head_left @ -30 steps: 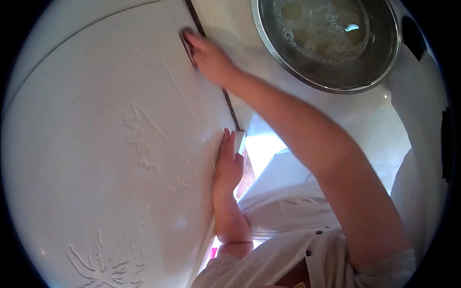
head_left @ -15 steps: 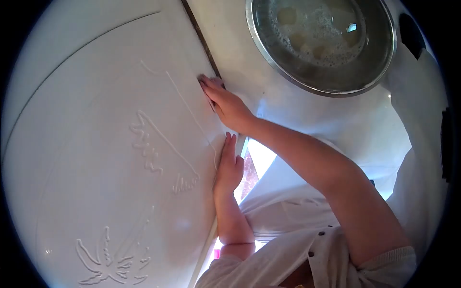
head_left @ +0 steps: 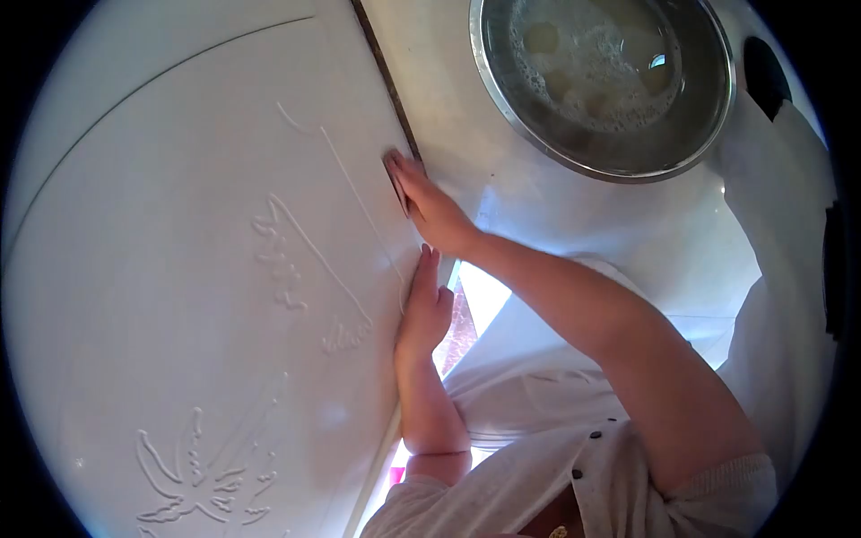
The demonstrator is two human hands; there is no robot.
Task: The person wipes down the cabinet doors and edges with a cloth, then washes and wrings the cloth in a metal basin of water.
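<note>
A large white panel [head_left: 197, 296] with raised line patterns fills the left side. My right hand [head_left: 430, 206] is closed on a thin dark-edged piece that looks like sandpaper [head_left: 396, 185], pressing it against the panel's right edge. Just below it, my left hand [head_left: 425, 309] rests along the same edge with its fingers stretched out. The fingertips of the left hand come close to the heel of the right. Raised leaf shapes [head_left: 206, 484] show at the panel's lower left.
A round metal basin [head_left: 619, 166] of cloudy, foamy water stands at the upper right on a pale surface [head_left: 448, 99]. A dark strip [head_left: 387, 76] runs between panel and surface. Pale cloth [head_left: 789, 197] hangs at the right.
My right hand has slid a little down along the panel edge with the sandpaper, nearer to my left hand. My left hand stays in place. The view has shifted slightly.
</note>
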